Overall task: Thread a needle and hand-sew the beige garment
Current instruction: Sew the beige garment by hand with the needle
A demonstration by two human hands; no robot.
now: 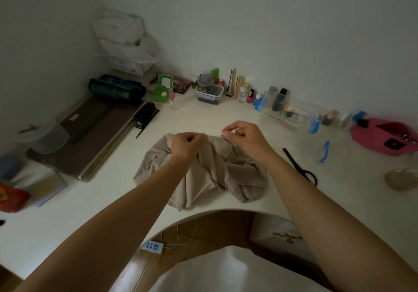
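Both hands are up at the far edge of the beige garment [217, 174], which sits bunched in a heap on the white table [90, 205], mostly under and between the forearms. The left hand [186, 143] has its fingers curled tight round a fold of the fabric and is holding it up a bit. The right hand [242, 136] is just beside it, not touching, thumb and forefinger pinched together right over the garment's edge. Honestly can't tell if there's a needle or thread in there, way too small and dim. Black scissors [302, 167] lie off to the right of the right hand, and a black comb [147, 120] sits well out past the left hand.
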